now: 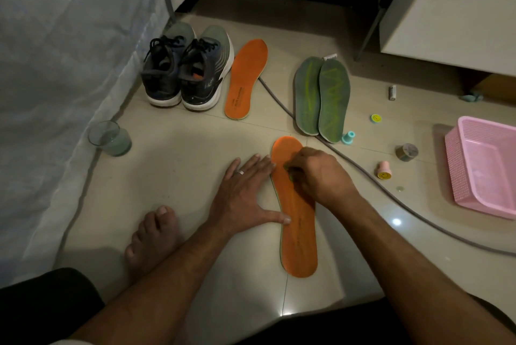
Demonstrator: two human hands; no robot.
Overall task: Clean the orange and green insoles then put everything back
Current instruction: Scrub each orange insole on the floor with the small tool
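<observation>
Down at about 5 o'clock on the tile floor point(195, 149), one orange insole point(298, 233) lies flat, with the left hand point(245, 193) spread wide and pressing along its edge while the right hand point(318, 174) curls around something small and greenish on it, can't tell what. Second orange insole point(245, 79) sits up at 12 beside the sneakers point(184, 70). Both green insoles point(322, 96) are at 1 o'clock, touching each other.

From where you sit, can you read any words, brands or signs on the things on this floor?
Far orange insole: dark print near the heel, too blurred to read.
Near orange insole: faint print by the left hand, unreadable.
Green insoles: yellow-green zigzag markings, no letters legible.
Right shoe: pale side logo, unreadable.
Pink stamp and yellow disc: smiley faces, no words.
</observation>
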